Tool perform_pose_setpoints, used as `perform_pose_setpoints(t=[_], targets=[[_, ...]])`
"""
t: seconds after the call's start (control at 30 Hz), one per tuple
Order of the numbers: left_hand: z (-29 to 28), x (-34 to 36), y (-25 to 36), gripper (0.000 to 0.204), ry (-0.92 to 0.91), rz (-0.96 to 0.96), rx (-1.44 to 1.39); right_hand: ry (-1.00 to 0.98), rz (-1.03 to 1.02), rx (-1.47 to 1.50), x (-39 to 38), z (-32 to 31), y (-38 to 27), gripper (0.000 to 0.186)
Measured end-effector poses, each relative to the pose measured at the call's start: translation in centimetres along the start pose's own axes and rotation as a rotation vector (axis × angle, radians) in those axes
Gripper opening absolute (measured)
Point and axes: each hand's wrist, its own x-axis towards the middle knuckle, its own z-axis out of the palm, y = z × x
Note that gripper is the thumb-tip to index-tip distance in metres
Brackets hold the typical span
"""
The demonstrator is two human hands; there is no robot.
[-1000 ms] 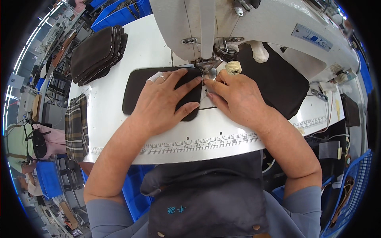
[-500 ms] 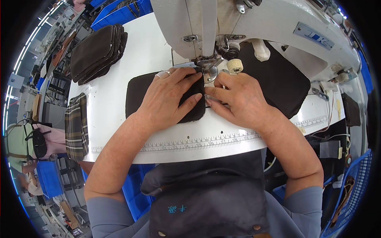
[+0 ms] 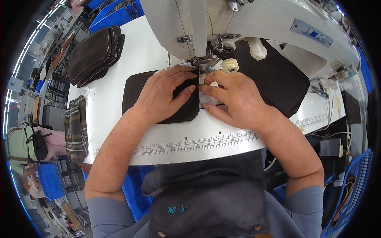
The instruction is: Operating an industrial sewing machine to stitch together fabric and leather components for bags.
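Note:
A dark brown rounded panel (image 3: 133, 93), seemingly fabric or leather, lies flat on the white sewing table. Its right edge runs up to the presser foot area (image 3: 201, 65) of the sewing machine (image 3: 254, 23). My left hand (image 3: 160, 91) rests on top of the panel, fingers stretched toward the needle and thumb apart. At the panel's right edge is my right hand (image 3: 238, 97), its index finger and thumb spread, fingertips at or close to that edge. Nothing shows in its grasp. The machine head partly hides the needle.
Behind my right hand, under the machine arm, lies a larger dark piece (image 3: 278, 79). A stack of dark panels (image 3: 93, 55) stands at the far left, with folded plaid cloth (image 3: 76, 129) nearer. A ruler strip (image 3: 194, 146) runs along the front edge. A blue basket (image 3: 353, 194) is at right.
The panel has shifted slightly left in the picture. My right thumb has come away from the index finger, and my left hand stays on the panel.

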Motion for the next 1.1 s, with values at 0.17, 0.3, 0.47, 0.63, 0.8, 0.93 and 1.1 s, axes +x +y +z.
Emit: perform_pose_setpoints(t=[0.17,0.3,0.47,0.63,0.8,0.93,1.1], targets=[[-0.4,0.6,-0.6,0.030,-0.005,0.000,-0.084,0.071,-0.060,0.034,0.3,0.5,0.3,0.032],[-0.6,0.8,-0.4,0.027,-0.032,0.016,-0.029,0.059,-0.022,-0.020,0.4,0.4,0.0,0.032],[0.1,0.5,-0.6,0.027,-0.011,0.016,-0.007,0.039,-0.028,-0.042,0.4,0.4,-0.1,0.026],[1.7,-1.0,0.8,0.039,0.127,0.110,0.202,0.043,-0.009,-0.065,0.0,0.1,0.2,0.018],[1.9,-1.2,1.7,0.044,0.105,0.011,0.140,0.071,0.015,-0.128,-0.3,0.0,0.4,0.014],[1.7,-1.5,0.9,0.046,0.093,0.043,0.132,0.029,-0.002,-0.080,-0.3,-0.4,0.4,0.014],[1.7,-1.4,0.8,0.047,0.083,0.046,0.151,0.041,-0.018,-0.015,-0.2,-0.1,0.4,0.017]])
